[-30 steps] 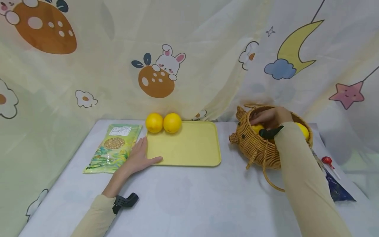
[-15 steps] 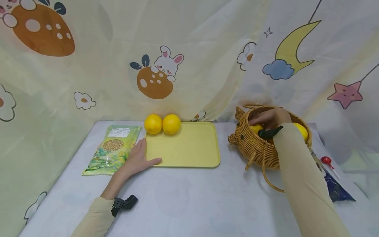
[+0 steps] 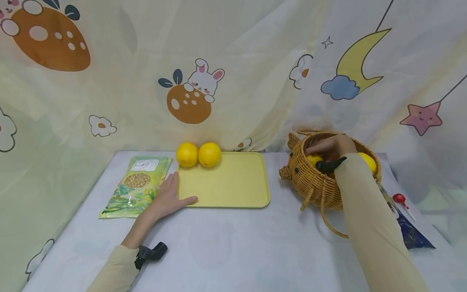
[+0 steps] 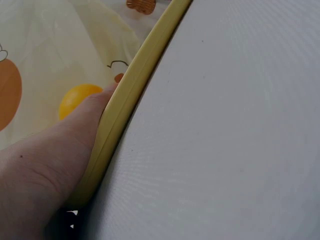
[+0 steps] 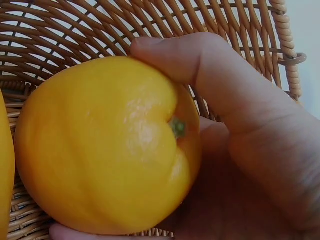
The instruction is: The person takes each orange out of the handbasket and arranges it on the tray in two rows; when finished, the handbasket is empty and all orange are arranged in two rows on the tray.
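Inside a pig-shaped wicker basket (image 3: 328, 192) at the right, my right hand (image 3: 333, 146) grips a yellow orange (image 5: 105, 145) with a green stem end. Thumb and fingers curl round the fruit in the right wrist view. Another orange (image 3: 368, 163) shows at the basket's right side. My left hand (image 3: 168, 198) rests at the near left corner of a yellow tray (image 3: 226, 184), fingers straight along its left side and thumb stretched along its near edge. Two oranges (image 3: 209, 154) sit side by side at the tray's far left corner.
Left of the tray lies a green-yellow bag (image 3: 138, 181) with a window showing pale beans. A red lollipop (image 3: 399, 198) and a dark blue packet (image 3: 412, 231) lie right of the basket, the packet partly behind my right sleeve. A printed curtain (image 3: 255, 73) hangs behind the table.
The head view has shifted slightly, so everything sits a little lower and further left. Both hands keep their places at the tray and in the basket.
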The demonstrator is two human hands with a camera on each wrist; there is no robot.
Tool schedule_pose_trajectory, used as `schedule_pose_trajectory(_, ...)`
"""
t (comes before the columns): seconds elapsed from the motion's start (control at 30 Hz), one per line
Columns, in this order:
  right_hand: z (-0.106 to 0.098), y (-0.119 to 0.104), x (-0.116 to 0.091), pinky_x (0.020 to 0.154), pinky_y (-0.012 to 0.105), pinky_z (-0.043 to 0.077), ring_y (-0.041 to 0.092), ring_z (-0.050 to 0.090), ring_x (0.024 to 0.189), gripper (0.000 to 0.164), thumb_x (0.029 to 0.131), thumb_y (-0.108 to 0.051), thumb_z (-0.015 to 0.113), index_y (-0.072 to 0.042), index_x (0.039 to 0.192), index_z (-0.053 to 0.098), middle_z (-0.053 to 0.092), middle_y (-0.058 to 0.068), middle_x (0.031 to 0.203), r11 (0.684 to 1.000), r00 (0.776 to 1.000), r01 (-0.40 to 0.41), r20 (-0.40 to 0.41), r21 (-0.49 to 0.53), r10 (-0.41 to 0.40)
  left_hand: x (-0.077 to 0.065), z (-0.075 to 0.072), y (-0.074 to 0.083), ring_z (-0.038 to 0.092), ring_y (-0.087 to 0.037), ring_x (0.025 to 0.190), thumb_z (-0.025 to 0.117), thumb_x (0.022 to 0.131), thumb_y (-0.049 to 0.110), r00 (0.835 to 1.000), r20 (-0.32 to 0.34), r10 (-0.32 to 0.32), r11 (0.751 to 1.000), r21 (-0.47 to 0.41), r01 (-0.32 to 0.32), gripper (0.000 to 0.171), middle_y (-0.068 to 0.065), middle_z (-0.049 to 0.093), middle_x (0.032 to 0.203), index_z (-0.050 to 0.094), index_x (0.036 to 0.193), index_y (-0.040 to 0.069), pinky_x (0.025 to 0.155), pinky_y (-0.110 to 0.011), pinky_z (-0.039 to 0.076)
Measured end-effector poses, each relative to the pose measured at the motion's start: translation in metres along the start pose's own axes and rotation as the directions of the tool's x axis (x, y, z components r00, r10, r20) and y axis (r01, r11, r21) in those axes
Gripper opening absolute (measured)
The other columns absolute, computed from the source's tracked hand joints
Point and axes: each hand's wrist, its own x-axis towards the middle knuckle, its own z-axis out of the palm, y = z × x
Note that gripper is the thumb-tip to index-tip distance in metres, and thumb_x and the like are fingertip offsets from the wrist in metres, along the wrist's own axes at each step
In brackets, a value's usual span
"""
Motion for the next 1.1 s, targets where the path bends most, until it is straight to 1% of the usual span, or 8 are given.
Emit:
schedule_pose_trajectory(0.17,0.006,-0.002,-0.004,0.095,0.026,0.050,0.012,0.061,0.105,0.048,0.096,-0.038,0.059,-0.006,0.130,0.052,0.066,-0.001,0.111,0.995,0.999,-0.030,-0.025,0.097,0.032,-0.002,0.002,-0.001,0.004,-0.046,0.149,0.062,0.077,0.072,1.000,-0.013,0.002,1.000,-0.004,-0.002,0.126,-0.029,0.000,0.161,-0.001,0.153,-0.007,0.120,-0.061,0.007)
schedule_pose_trajectory(0.43,0.004,-0.001,-0.001,0.103,0.029,0.047,0.015,0.057,0.114,0.046,0.097,-0.034,0.059,-0.008,0.134,0.049,0.063,0.000,0.121,0.999,1.000,-0.015,0.001,0.047,0.015,-0.003,0.006,0.000,0.004,-0.045,0.149,0.062,0.077,0.073,1.000,0.005,-0.009,1.000,-0.011,0.009,0.126,-0.027,0.000,0.161,-0.001,0.153,-0.006,0.120,-0.061,0.008)
schedule_pose_trajectory(0.53,0.005,-0.005,-0.004,0.102,0.029,0.047,0.018,0.050,0.123,0.063,0.096,-0.037,0.058,-0.004,0.145,0.034,0.049,0.008,0.140,0.993,1.000,0.004,0.002,-0.117,-0.004,-0.002,0.007,-0.001,0.004,-0.045,0.149,0.062,0.077,0.073,1.000,0.009,-0.001,1.000,-0.011,0.001,0.127,-0.028,0.000,0.161,-0.001,0.153,-0.006,0.120,-0.062,0.007)
schedule_pose_trajectory(0.63,0.001,-0.011,-0.010,0.100,0.031,0.048,0.021,0.045,0.125,0.077,0.096,-0.043,0.054,-0.006,0.151,0.016,0.034,0.014,0.149,0.949,0.999,0.048,0.021,-0.313,-0.043,-0.001,0.007,-0.002,0.004,-0.046,0.149,0.063,0.077,0.072,1.000,-0.002,0.008,1.000,0.001,-0.008,0.126,-0.029,0.000,0.161,-0.001,0.152,-0.007,0.120,-0.061,0.007)
schedule_pose_trajectory(0.77,-0.011,-0.013,-0.030,0.099,0.040,0.051,0.026,0.048,0.122,0.069,0.100,-0.043,0.045,-0.011,0.153,0.014,0.030,0.017,0.148,0.898,0.988,0.157,0.071,-0.412,-0.140,0.003,0.004,-0.002,0.005,-0.046,0.149,0.063,0.077,0.071,1.000,-0.016,0.023,1.000,0.009,-0.023,0.126,-0.029,0.001,0.161,0.000,0.152,-0.008,0.121,-0.060,0.008)
schedule_pose_trajectory(0.87,-0.018,-0.008,-0.050,0.099,0.048,0.051,0.028,0.050,0.121,0.053,0.104,-0.035,0.037,-0.016,0.152,0.023,0.032,0.013,0.145,0.872,0.958,0.287,0.137,-0.396,-0.253,0.005,0.001,-0.001,0.005,-0.046,0.149,0.062,0.077,0.072,1.000,-0.014,0.024,1.000,0.005,-0.024,0.126,-0.029,0.001,0.161,-0.001,0.152,-0.008,0.121,-0.060,0.008)
schedule_pose_trajectory(0.97,-0.021,0.000,-0.063,0.099,0.050,0.051,0.026,0.055,0.120,0.044,0.105,-0.028,0.031,-0.024,0.149,0.031,0.042,0.003,0.142,0.849,0.904,0.421,0.221,-0.319,-0.366,0.004,-0.002,0.000,0.005,-0.046,0.149,0.063,0.077,0.071,1.000,-0.009,0.018,1.000,0.007,-0.018,0.126,-0.029,0.001,0.161,-0.001,0.152,-0.008,0.121,-0.060,0.008)
schedule_pose_trajectory(1.1,-0.018,0.004,-0.073,0.093,0.045,0.056,0.020,0.063,0.110,0.042,0.104,-0.026,0.035,-0.029,0.145,0.040,0.056,-0.004,0.134,0.769,0.790,0.603,0.293,-0.215,-0.538,0.002,-0.003,0.000,0.006,-0.046,0.149,0.063,0.078,0.070,1.000,-0.003,0.016,1.000,0.010,-0.015,0.125,-0.030,0.002,0.160,0.000,0.152,-0.008,0.121,-0.060,0.008)
